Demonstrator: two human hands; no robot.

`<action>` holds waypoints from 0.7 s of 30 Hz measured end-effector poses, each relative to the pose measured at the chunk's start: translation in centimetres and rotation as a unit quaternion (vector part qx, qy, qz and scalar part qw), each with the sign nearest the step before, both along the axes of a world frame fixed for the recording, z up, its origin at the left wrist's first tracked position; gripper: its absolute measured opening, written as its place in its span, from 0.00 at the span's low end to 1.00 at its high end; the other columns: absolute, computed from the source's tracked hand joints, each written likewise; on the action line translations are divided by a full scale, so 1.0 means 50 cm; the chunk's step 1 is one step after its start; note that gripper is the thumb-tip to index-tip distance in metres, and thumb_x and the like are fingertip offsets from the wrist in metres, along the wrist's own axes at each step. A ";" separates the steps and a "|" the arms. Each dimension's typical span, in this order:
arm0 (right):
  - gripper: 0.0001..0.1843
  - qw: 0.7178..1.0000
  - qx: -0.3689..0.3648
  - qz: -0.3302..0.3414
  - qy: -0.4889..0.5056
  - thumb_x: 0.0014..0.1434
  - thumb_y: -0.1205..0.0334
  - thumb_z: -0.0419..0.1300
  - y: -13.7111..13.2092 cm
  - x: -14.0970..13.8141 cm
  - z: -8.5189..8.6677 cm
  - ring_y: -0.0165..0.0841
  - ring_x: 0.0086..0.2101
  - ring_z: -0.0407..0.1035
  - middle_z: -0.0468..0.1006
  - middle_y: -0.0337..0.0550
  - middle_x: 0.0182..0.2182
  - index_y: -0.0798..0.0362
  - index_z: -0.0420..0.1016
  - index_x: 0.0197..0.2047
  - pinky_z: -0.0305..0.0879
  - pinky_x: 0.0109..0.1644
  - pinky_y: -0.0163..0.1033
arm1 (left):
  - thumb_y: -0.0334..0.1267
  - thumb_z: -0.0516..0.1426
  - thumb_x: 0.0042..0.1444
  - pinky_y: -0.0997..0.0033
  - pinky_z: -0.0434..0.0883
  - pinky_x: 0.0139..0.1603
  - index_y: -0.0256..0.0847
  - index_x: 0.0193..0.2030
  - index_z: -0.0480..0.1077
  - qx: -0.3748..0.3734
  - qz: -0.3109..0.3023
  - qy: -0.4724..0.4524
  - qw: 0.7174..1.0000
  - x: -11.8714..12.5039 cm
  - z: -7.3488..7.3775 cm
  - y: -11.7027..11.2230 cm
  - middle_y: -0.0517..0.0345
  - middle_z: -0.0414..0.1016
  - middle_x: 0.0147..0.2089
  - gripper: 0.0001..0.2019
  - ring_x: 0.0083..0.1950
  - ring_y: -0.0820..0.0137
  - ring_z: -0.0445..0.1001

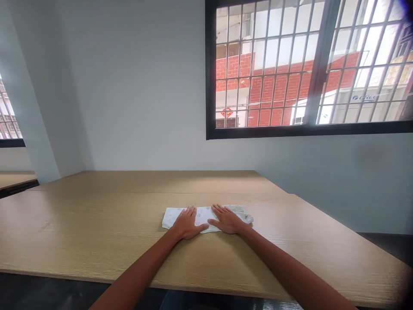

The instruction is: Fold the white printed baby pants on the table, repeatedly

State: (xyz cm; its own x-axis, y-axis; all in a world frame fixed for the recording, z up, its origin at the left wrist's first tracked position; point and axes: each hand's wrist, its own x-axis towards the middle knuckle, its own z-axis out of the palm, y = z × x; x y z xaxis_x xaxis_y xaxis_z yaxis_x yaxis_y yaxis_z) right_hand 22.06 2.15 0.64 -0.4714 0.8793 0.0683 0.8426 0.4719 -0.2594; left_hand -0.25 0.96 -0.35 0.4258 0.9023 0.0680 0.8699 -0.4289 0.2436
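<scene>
A folded white cloth (pixel 204 214) with a small dark print lies flat on the wooden table, longer from left to right than from front to back. My left hand (pixel 188 224) rests palm down on its left half, fingers stretched out and thumb pointing inward. On the right half lies my right hand (pixel 227 220), also flat, its thumb almost meeting the left one. Neither hand grips the cloth. At the right end the cloth looks bunched and uneven, while the left end shows stacked layers. Both palms hide parts of it.
The light wooden table (pixel 97 232) stretches out around the cloth, with a seam across it toward the back. A pale wall (pixel 145 86) stands behind, with a barred window (pixel 267 69) at the upper right. Another tabletop (pixel 16 178) shows at the far left.
</scene>
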 end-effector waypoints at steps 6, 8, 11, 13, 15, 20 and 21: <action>0.50 0.998 0.006 -0.030 -0.052 0.61 0.29 0.37 -0.005 0.045 0.009 0.45 0.68 0.39 0.46 0.54 0.69 0.62 0.46 0.71 0.39 0.69 0.48 | 0.66 0.38 0.60 0.54 0.44 0.71 0.25 0.71 0.45 0.007 0.020 0.008 1.000 -0.059 -0.007 0.004 0.37 0.41 0.73 0.46 0.74 0.53 0.41; 0.50 0.998 0.010 -0.032 -0.058 0.62 0.29 0.37 -0.006 0.053 0.010 0.45 0.68 0.39 0.46 0.54 0.69 0.62 0.46 0.71 0.40 0.69 0.47 | 0.64 0.39 0.62 0.55 0.44 0.71 0.24 0.71 0.45 0.010 0.017 0.008 1.000 -0.069 -0.008 0.004 0.37 0.42 0.73 0.44 0.74 0.54 0.41; 0.48 0.998 0.017 -0.032 -0.060 0.62 0.30 0.38 -0.003 0.055 0.007 0.43 0.68 0.40 0.47 0.54 0.69 0.61 0.47 0.71 0.40 0.69 0.47 | 0.62 0.40 0.62 0.55 0.44 0.71 0.24 0.71 0.45 0.010 0.019 0.007 1.000 -0.071 -0.007 0.002 0.37 0.42 0.73 0.43 0.74 0.54 0.41; 0.48 0.998 0.020 -0.028 -0.057 0.62 0.31 0.38 0.000 0.055 0.003 0.43 0.68 0.40 0.47 0.54 0.69 0.61 0.47 0.71 0.40 0.69 0.48 | 0.62 0.41 0.62 0.55 0.44 0.71 0.24 0.71 0.45 0.007 0.021 0.006 1.000 -0.069 -0.005 0.000 0.37 0.42 0.73 0.43 0.74 0.53 0.41; 0.48 0.998 0.021 -0.025 -0.053 0.63 0.31 0.38 0.003 0.055 0.000 0.43 0.68 0.40 0.47 0.55 0.69 0.62 0.47 0.71 0.40 0.69 0.48 | 0.62 0.41 0.61 0.54 0.44 0.71 0.24 0.71 0.45 0.006 0.020 0.003 1.000 -0.067 -0.004 -0.001 0.37 0.41 0.73 0.43 0.74 0.53 0.41; 0.46 0.999 0.019 -0.022 -0.029 0.63 0.33 0.42 0.000 0.059 0.004 0.45 0.67 0.42 0.49 0.55 0.69 0.61 0.51 0.70 0.41 0.68 0.50 | 0.62 0.42 0.61 0.53 0.43 0.71 0.24 0.71 0.44 -0.005 0.023 -0.001 1.000 -0.070 -0.002 -0.001 0.37 0.39 0.73 0.44 0.74 0.54 0.39; 0.44 1.000 0.016 -0.019 -0.013 0.62 0.34 0.44 -0.001 0.060 0.008 0.46 0.67 0.43 0.50 0.55 0.68 0.60 0.52 0.69 0.42 0.68 0.50 | 0.62 0.41 0.61 0.53 0.43 0.71 0.25 0.71 0.44 -0.011 0.025 -0.002 1.000 -0.069 0.000 0.000 0.37 0.38 0.74 0.44 0.74 0.53 0.38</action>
State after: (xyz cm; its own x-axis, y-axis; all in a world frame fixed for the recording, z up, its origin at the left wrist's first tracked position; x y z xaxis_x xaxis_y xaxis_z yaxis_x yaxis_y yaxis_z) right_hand 25.04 2.11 1.04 -0.4403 0.8938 0.0852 0.8660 0.4478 -0.2224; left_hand -3.68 0.96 -0.34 0.3796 0.9238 0.0495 0.8892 -0.3791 0.2563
